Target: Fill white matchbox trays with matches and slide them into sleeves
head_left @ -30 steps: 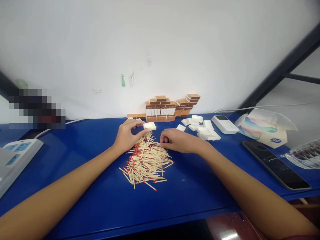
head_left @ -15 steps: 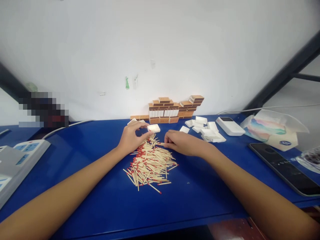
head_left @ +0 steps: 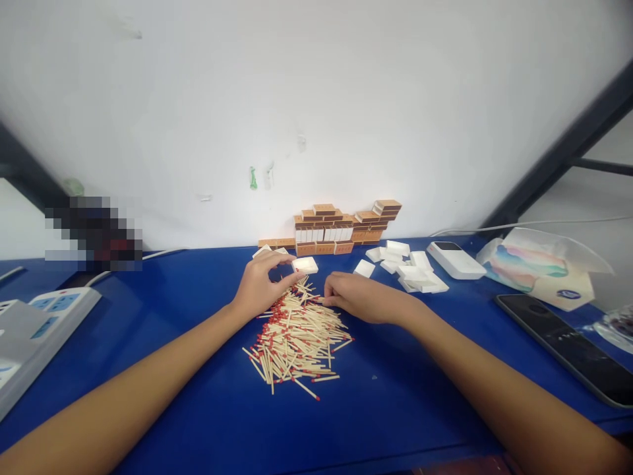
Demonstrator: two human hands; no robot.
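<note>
Left hand (head_left: pixel 254 289): thumb and fingers grip the left end of a white tray (head_left: pixel 305 266), just beyond the match heap (head_left: pixel 301 336) on the tabletop (head_left: pixel 198 402); the tray's held end is partly covered. Right hand (head_left: pixel 359 297): fingers bunched narrow at the heap's right edge; cannot tell whether a match is pinched. Clear plastic pack (head_left: pixel 618 326), right: cut off, contents indistinct.

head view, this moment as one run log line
left hand: at white tray | right hand: at match pile, right edge | matchboxes: stacked behind
</note>
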